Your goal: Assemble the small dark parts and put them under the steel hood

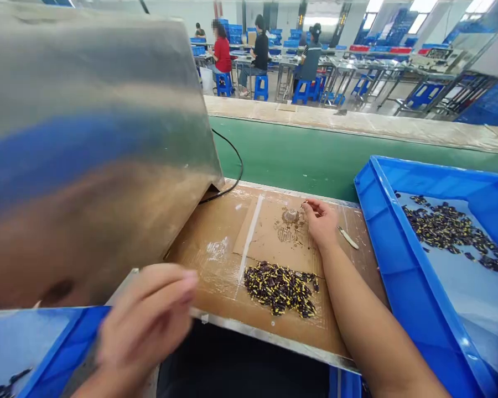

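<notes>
My right hand (pixel 321 223) is at the far part of the brown work surface, its fingers pinched together. Something tiny and dark shows at the fingertips, too small to name. Just left of them a small clear round dish (pixel 291 215) sits among dark stains on a cardboard sheet (pixel 269 243). Blurred by motion, my left hand (pixel 149 315) hangs at the lower left with curled fingers; whether it holds anything cannot be told. Between the hands, near the front edge, lies a pile of small dark parts with yellow ends (pixel 280 288).
A blue bin (pixel 415 293) with more dark-and-yellow parts stands at right. A large metal housing (pixel 87 138) blocks the left, above another blue bin (pixel 62 354). A pale-handled tool (pixel 348 237) lies beside my right forearm. A black cable (pixel 240 160) crosses the back; people sit beyond.
</notes>
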`<state>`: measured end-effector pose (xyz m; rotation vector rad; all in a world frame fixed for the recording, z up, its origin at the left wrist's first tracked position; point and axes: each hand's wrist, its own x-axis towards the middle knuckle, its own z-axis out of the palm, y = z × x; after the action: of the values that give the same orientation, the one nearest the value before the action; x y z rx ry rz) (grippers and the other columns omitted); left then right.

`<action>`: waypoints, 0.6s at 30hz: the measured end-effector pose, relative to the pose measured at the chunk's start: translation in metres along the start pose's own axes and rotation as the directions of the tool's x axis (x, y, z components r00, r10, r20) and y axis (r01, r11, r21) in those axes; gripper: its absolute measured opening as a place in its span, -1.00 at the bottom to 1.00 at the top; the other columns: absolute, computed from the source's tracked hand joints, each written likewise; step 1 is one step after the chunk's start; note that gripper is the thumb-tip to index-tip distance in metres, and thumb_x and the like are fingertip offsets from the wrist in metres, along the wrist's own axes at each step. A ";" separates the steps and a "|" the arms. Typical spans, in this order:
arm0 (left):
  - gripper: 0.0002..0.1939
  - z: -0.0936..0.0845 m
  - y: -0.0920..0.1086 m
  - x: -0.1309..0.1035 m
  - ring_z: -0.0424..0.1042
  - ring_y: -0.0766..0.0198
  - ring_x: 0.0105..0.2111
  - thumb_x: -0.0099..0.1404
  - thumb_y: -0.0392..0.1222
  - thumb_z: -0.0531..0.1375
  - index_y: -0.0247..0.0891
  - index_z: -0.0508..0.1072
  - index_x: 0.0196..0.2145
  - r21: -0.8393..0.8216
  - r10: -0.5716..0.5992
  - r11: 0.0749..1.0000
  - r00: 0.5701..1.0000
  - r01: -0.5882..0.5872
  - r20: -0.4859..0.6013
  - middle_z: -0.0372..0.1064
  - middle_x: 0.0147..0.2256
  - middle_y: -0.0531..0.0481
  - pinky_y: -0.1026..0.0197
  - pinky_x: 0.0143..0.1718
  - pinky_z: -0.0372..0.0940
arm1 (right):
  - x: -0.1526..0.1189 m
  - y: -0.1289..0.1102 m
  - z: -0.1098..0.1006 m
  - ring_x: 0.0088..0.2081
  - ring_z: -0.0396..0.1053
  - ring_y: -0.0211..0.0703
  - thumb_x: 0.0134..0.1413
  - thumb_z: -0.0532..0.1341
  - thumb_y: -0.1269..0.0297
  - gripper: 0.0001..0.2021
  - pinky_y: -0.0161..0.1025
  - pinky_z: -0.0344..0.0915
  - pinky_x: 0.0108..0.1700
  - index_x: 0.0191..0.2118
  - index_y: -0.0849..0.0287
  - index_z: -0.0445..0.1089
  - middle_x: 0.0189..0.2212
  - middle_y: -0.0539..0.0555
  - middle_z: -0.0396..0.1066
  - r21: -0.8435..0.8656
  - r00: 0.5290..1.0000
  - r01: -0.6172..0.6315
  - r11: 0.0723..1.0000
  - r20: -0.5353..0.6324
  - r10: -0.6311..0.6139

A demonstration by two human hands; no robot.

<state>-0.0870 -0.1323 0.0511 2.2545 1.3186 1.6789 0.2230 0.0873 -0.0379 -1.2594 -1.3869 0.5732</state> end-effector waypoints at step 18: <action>-0.72 0.187 -0.089 0.040 0.41 0.32 -0.37 0.24 -0.07 0.32 -0.29 0.55 -0.16 -0.593 -0.707 0.311 0.597 0.743 0.378 0.46 -0.35 -0.08 0.34 -0.39 0.32 | 0.009 0.007 -0.007 -0.32 0.48 -0.17 0.11 0.33 0.15 -0.78 -0.26 0.40 -0.37 -0.17 0.15 0.52 -0.27 0.11 0.57 0.253 0.991 -0.032 0.967 -0.115 0.062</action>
<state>0.0115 0.0307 -0.0386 0.9568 1.1003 1.3614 0.2336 0.0955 -0.0391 -1.1058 -1.1462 0.6713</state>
